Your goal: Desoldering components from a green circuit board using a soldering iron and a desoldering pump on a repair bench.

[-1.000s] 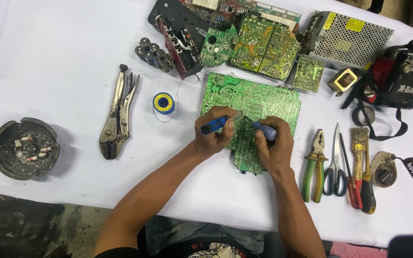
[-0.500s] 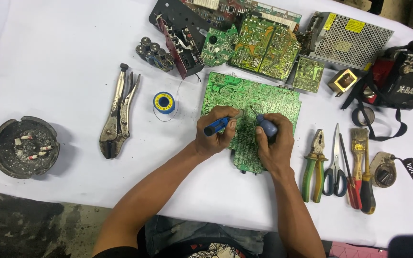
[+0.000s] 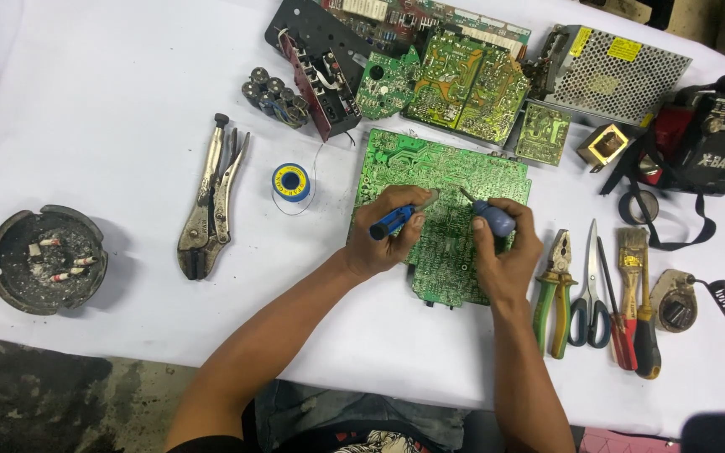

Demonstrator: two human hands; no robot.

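Both hands over the big green circuit board point(image 3: 430, 180), which lies flat mid-table on the white cloth point(image 3: 111, 101).
Left hand point(image 3: 383, 239): fingers closed around a blue-handled tool point(image 3: 394, 220), tip angled toward the board's middle.
Right hand point(image 3: 505, 252): fingers wrapped on a dark blue-handled tool point(image 3: 490, 216), metal tip pointing up-left, near the other tip (can't tell if either touches the board).

Containers:
- Round dark ashtray point(image 3: 44, 258), far left, holds ash and a few cigarette butts.
- Perforated metal power-supply case point(image 3: 614, 74), top right; contents hidden behind the mesh. Yellow rectangular labels at its upper corners.

Labels and the like:
- Solder spool point(image 3: 292, 182), blue with a yellow ring label on its face, just left of the board.
- Black and red radio point(image 3: 711, 138), far right, white lettering on its front.

Other stuff: locking pliers point(image 3: 210, 201) left of the spool, green-handled pliers point(image 3: 552, 294) and scissors point(image 3: 589, 285) just right of the right hand, stack of loose boards point(image 3: 455, 75) above.
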